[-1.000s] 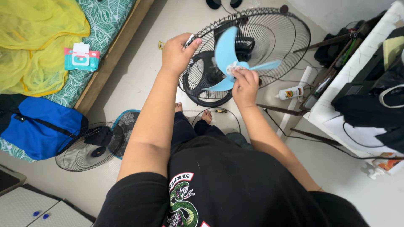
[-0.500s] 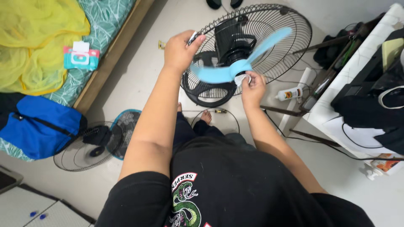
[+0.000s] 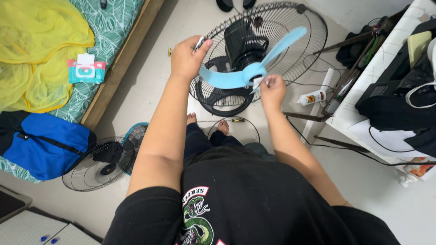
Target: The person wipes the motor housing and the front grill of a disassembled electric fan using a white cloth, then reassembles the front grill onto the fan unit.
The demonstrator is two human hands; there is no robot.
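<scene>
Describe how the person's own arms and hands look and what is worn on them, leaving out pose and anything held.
Both arms are bare from the short black sleeves of a T-shirt down to the fingers. The left hand and right hand wear no gloves; no watch, bracelet or ring is visible. The shirt front bears a green snake emblem.

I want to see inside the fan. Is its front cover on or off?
Off. The blue blade is bare, with only the rear cage behind it, and a separate round grille lies on the floor.

Pale floor [image 3: 150, 81] carried the fan's rear cage [image 3: 272, 45] at 12 o'clock, a loose front grille [image 3: 97, 165] at 8, a small bottle [image 3: 313, 97] at 2.
</scene>
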